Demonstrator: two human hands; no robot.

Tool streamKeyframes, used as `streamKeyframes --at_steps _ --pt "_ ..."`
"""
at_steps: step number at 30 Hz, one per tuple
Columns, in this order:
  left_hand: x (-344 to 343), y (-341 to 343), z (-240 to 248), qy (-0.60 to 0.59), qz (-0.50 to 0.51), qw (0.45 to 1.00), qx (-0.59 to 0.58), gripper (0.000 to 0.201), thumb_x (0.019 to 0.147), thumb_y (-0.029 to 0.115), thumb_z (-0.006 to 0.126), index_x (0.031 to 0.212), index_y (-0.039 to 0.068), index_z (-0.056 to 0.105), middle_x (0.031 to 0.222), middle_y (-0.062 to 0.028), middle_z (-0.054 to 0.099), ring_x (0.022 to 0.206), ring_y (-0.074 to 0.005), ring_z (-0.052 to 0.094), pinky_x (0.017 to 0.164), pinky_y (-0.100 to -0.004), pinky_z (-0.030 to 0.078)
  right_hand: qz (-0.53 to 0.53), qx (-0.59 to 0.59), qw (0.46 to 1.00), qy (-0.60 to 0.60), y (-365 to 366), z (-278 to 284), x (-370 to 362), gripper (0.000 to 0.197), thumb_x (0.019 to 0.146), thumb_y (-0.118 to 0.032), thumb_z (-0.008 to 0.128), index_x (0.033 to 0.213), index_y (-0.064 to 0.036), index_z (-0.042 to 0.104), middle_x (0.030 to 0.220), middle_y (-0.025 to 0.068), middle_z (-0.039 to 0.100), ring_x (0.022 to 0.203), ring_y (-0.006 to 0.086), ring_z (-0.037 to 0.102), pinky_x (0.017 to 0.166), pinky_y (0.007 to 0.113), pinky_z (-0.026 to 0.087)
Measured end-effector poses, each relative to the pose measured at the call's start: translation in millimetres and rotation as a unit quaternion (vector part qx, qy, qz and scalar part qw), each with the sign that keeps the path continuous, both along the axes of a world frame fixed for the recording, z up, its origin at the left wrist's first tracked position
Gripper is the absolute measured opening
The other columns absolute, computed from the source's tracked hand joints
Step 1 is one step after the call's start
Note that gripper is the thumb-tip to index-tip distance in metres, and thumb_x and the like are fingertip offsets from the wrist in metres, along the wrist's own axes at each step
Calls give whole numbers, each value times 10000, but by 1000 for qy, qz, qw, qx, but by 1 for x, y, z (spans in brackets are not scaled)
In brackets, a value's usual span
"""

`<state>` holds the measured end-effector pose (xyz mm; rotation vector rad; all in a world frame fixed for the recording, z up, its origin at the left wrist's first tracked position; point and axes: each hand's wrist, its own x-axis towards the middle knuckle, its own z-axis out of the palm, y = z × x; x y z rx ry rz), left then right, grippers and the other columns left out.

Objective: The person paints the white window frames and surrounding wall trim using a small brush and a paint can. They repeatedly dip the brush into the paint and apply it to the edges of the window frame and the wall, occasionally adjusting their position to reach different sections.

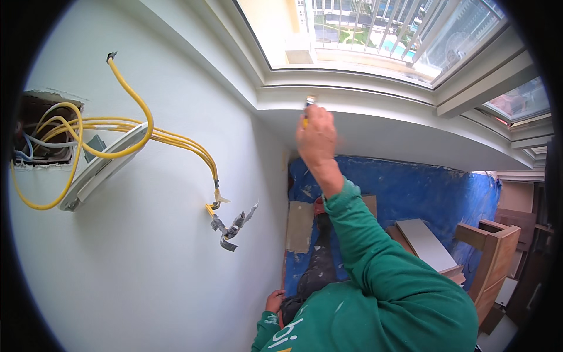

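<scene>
The right hand [316,136], fingers clenched around a small yellow-handled metal-tipped tool [307,108], works its tip against the white window-sill underside [375,120]. Left hand [273,301] hangs low, grip indiscernible. Continuing likely requires steady upward pressure.

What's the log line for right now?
right hand grips yellow-handled tool at sill | left hand low by leg | yellow wires hang from wall hole
</scene>
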<state>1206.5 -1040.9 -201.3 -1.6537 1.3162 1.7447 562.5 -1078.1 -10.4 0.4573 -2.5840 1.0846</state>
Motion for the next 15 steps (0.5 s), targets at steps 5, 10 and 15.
streamKeyframes --at_steps 5,10,15 --pt "0 2 13 4 -33 999 -20 489 841 -98 435 1271 -37 659 1136 -197 716 1039 -290 709 946 -383 575 58 -126 989 -50 -63 -2 8 167 935 -141 677 1048 -25 638 984 155 691 955 351 669 833 452 548" --pt "0 10 25 8 -8 999 -34 469 839 -88 430 1230 -39 684 1128 -173 727 1016 -251 708 947 -356 564 29 -323 919 -224 -35 -9 -7 221 957 -188 681 1020 24 681 908 187 751 821 319 736 769 397 564" --pt "-10 13 32 14 -40 998 -52 450 845 -81 435 1206 -31 700 1114 -160 735 987 -224 705 941 -329 554 67 -298 922 -239 -47 7 -33 262 928 -240 692 981 14 725 891 205 751 818 346 725 798 408 567"
